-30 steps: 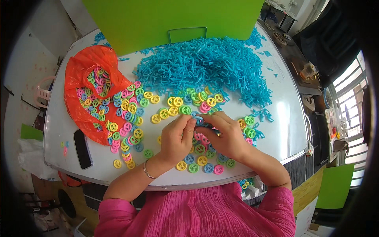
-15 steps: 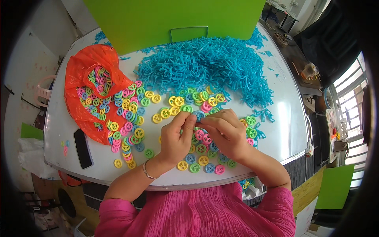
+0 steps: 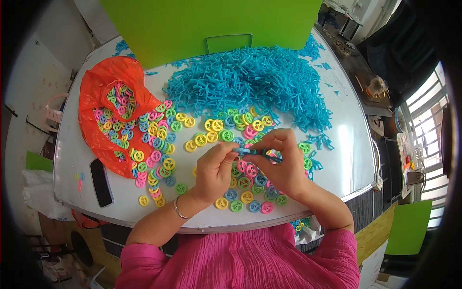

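Between thumb and fingers, my left hand (image 3: pixel 214 166) pinches a small blue plastic wheel (image 3: pixel 240 151), seen nearly edge-on. My right hand (image 3: pixel 285 168) is just to its right, fingers bent round a thin teal plastic piece (image 3: pixel 273 157), whose end meets the wheel or lies very close to it. The fingers hide part of this piece. Under and around both hands lie loose spoked wheels in yellow, green, pink and blue, such as a yellow wheel (image 3: pixel 247 197). Beyond the hands spreads a big heap of teal plastic pieces (image 3: pixel 250 79).
An orange-red plastic bag (image 3: pixel 91 89) at the left spills many coloured wheels onto the white table (image 3: pixel 332 178). A dark phone (image 3: pixel 100 183) lies near the left edge. A bright green box or panel (image 3: pixel 211 24) stands behind the heap. The table's curved front edge is close to my body.
The blue wheel has tipped from showing its face to nearly edge-on. My right hand has drawn slightly right, its fingers more raised, and the teal piece now shows between the hands.
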Demonstrator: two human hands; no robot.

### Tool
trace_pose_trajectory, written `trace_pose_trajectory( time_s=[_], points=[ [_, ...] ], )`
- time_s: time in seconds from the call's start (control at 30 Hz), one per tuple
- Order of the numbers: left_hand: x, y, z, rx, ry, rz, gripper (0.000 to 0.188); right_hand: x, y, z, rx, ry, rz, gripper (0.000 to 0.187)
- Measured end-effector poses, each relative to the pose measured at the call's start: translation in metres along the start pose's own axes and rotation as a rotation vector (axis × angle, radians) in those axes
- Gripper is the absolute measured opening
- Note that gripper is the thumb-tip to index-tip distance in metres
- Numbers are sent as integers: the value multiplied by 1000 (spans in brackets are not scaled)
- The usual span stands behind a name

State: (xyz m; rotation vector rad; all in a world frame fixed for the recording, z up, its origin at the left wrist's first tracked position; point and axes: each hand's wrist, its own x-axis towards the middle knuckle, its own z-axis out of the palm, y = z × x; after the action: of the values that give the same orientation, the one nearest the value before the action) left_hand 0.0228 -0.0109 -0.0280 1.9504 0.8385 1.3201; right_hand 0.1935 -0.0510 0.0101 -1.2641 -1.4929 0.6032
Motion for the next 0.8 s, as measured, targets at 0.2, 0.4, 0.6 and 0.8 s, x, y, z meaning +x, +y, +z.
trace_pose_trajectory(
  time_s=[0.2, 0.4, 0.6, 0.8],
  points=[
    [13, 16, -6, -172, -57, -24, 36, 14, 8, -19, -460, -44, -694, 48],
    [12, -4, -16, -46, -142, 210, 33, 11, 11, -16, -374, -117, -716, 45],
    [15, 1, -10, -704, -44, -397, 17, 10, 14, -16, 396, -176, -29, 33],
    [18, 3, -16, -638, -73, -508, 21, 21, 18, -25, 581, -140, 309, 17]
  ],
)
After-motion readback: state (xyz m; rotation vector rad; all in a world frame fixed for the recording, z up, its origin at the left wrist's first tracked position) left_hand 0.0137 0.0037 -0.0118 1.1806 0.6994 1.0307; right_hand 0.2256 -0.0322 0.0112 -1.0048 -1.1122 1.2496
